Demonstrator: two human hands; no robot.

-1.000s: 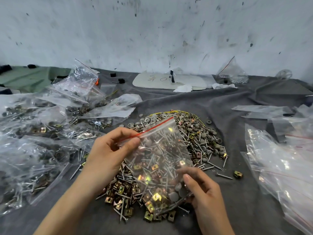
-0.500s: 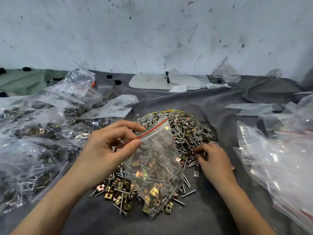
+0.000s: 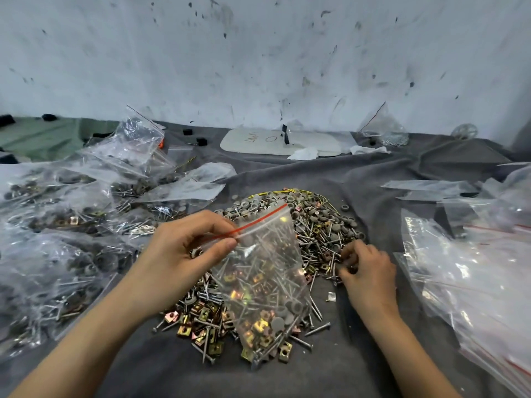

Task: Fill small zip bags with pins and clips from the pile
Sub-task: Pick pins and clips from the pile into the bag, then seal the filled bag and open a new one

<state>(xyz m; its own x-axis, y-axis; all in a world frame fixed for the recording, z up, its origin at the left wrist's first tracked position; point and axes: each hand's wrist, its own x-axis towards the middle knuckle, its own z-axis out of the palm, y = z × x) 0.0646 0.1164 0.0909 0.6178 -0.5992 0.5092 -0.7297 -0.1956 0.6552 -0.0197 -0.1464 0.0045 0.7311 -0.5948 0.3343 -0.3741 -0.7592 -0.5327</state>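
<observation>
A clear zip bag (image 3: 267,277) with a red seal strip hangs over the middle of the pile, partly filled with pins, brass clips and grey caps. My left hand (image 3: 184,254) pinches the bag's top left edge at the red strip. The pile (image 3: 316,234) of steel pins, brass square clips and grey caps lies on the grey cloth behind and under the bag. My right hand (image 3: 365,268) is down on the pile's right edge, its fingers curled into the pins; what they hold is hidden.
Several filled bags (image 3: 57,225) are heaped at the left. Empty zip bags (image 3: 474,268) are stacked at the right. A white flat board (image 3: 275,142) lies at the back by the stained wall. Grey cloth (image 3: 330,369) covers the table.
My right hand let go of the bag's bottom corner and moved right and back onto the pile. The bag now hangs from my left hand alone.
</observation>
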